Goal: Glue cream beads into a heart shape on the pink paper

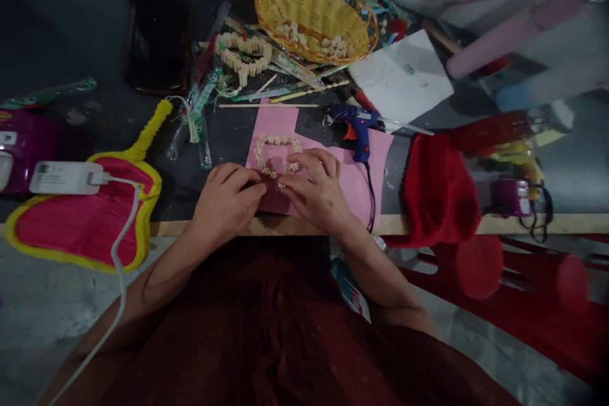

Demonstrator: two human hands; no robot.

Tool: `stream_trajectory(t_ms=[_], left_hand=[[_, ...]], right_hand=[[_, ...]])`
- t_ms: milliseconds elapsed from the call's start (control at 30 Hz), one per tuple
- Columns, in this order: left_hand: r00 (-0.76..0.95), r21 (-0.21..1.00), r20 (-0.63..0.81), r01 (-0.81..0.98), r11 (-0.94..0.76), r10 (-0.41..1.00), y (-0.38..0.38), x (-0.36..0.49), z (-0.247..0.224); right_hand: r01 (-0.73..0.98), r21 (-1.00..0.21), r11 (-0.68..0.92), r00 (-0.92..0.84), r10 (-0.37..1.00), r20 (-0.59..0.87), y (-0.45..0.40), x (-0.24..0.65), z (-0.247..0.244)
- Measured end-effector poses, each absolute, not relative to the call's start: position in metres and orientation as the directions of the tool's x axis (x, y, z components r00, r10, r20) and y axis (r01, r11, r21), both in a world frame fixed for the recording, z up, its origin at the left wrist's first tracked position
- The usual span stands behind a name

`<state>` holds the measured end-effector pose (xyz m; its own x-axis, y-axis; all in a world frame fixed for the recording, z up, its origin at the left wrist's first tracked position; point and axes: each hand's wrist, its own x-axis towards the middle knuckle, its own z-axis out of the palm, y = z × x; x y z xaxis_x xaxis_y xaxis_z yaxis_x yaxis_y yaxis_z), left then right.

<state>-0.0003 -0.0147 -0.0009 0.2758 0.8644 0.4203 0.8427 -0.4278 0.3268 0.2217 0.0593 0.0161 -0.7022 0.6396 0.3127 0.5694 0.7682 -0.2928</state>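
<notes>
A heart-shaped outline of small beige pieces lies on pink paper in front of me. My right hand pinches a small beige piece between thumb and fingertip, just below the outline's lower right part. Its other fingers reach over the outline's right side. My left hand rests at the paper's left edge with its fingers curled together; whatever may be between them is hidden. To the right, a blue glue gun lies on the paper, its cord running down toward the table edge.
Beyond the paper are a yellow wicker basket with beige pieces, a finished-looking wooden heart, sticks and plastic wrappers. A dark phone-like tray and a pink-and-yellow fan shape with a white charger lie left. Red cloth lies right.
</notes>
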Motion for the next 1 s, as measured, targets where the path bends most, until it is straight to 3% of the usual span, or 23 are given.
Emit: stream_trajectory(t_ms=[400, 667, 1000], left_hand=[[0.275, 0.307, 0.393, 0.860, -0.407, 0.878, -0.015, 0.001, 0.000], [0.264, 0.344, 0.371, 0.851, -0.396, 0.890, -0.016, 0.001, 0.002], [0.264, 0.348, 0.363, 0.851, -0.393, 0.894, -0.016, 0.001, 0.002]], right_hand=[[0.526, -0.337, 0.781, -0.715, 0.620, 0.322, 0.057, 0.239, 0.023], [0.589, -0.264, 0.764, -0.732, 0.643, 0.227, 0.081, 0.226, 0.021], [0.584, -0.285, 0.760, -0.733, 0.645, 0.217, 0.080, 0.227, 0.020]])
